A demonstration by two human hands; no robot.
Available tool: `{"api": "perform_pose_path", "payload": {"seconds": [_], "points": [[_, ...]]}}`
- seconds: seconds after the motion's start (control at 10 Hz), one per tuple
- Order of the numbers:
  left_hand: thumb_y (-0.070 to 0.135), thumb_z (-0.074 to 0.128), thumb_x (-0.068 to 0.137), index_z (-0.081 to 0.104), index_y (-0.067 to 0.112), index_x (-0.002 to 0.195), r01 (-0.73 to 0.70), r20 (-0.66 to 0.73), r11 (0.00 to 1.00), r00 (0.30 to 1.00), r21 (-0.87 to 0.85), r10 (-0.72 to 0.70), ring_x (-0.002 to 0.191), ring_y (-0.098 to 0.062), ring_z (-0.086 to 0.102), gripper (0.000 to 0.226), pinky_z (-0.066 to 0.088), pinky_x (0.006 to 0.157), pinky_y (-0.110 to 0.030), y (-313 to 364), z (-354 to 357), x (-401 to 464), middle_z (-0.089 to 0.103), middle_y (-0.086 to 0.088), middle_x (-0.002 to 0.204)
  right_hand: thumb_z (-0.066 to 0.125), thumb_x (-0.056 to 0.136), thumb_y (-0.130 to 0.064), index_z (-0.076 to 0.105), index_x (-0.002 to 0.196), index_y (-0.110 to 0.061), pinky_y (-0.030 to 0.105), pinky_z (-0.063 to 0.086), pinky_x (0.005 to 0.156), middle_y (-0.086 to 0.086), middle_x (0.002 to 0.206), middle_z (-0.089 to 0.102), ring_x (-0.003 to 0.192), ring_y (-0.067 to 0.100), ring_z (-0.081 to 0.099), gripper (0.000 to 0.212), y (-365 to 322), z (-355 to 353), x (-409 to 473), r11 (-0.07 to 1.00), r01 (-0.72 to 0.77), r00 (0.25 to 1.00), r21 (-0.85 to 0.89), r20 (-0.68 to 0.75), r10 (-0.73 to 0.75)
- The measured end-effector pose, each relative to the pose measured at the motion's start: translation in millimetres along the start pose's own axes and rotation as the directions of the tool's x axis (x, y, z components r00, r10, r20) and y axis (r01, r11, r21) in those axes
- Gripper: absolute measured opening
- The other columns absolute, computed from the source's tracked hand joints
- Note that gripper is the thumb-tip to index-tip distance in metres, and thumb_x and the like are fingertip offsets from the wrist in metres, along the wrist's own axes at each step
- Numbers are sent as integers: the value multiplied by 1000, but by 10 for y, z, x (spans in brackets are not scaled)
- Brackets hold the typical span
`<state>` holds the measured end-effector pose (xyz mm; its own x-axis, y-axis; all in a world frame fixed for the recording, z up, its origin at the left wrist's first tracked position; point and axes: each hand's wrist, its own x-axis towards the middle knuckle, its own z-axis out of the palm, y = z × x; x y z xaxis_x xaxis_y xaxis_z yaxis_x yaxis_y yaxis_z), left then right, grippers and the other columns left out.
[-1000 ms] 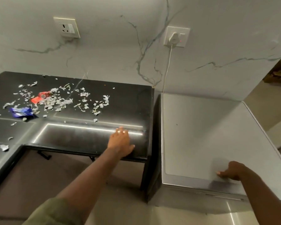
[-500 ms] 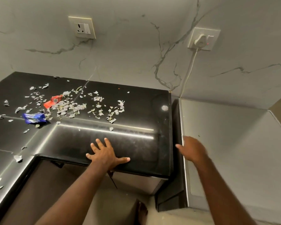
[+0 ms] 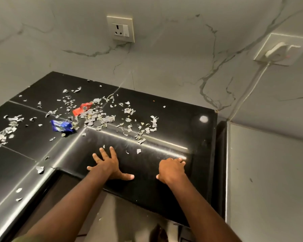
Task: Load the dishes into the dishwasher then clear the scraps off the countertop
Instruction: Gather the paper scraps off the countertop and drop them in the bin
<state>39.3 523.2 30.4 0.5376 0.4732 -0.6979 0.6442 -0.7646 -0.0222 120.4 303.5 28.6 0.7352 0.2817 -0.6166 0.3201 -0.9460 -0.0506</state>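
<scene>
Grey paper scraps (image 3: 101, 117) lie scattered over the black countertop (image 3: 173, 117), with a red wrapper (image 3: 82, 108) and a blue wrapper (image 3: 61, 126) among them. My left hand (image 3: 110, 163) lies flat on the counter near its front edge, fingers spread, just short of the scraps. My right hand (image 3: 171, 169) rests on the counter to its right, fingers bent forward and holding nothing. No dishes are in view.
A grey appliance top (image 3: 269, 180) adjoins the counter on the right. The marble wall behind carries a bare socket (image 3: 120, 29) and a socket with a white plug (image 3: 276, 50) and cable. More scraps (image 3: 3, 133) lie at the counter's left end.
My right hand has moved left from the grey appliance top onto the black counter. The left hand has slid a little forward toward the scraps. The view has shifted left.
</scene>
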Motion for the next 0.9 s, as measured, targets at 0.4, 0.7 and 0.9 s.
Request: {"api": "perform_pose_path", "payload": {"seconds": [0.4,0.7,0.9], "points": [[76,94,22,-44,3,144,215,227,957,939,197,-258,151,-59,-15,198,3,126,-65,488,-443,333,-32,-44,155,97,74,-21,70,126,-1,61,57,100,25,133,67,126,48,62,62,-230,-405,278,987,-81,985,-137,141,101],[107,42,59,-43,2,141,-329,21,911,942,249,334,137,-58,-44,158,-18,118,-67,-267,-148,508,-50,-42,140,78,90,-4,63,140,-4,63,49,109,23,146,59,136,46,56,52,-441,-497,278,966,-236,963,-109,106,247],[79,30,98,17,38,165,-698,-499,678,513,232,698,161,-15,-4,81,-1,129,-35,-1212,-141,1061,-4,7,173,47,77,-96,53,150,-9,65,11,126,33,168,-19,155,60,-6,114,-626,-235,198,904,-374,922,208,187,339]]}}
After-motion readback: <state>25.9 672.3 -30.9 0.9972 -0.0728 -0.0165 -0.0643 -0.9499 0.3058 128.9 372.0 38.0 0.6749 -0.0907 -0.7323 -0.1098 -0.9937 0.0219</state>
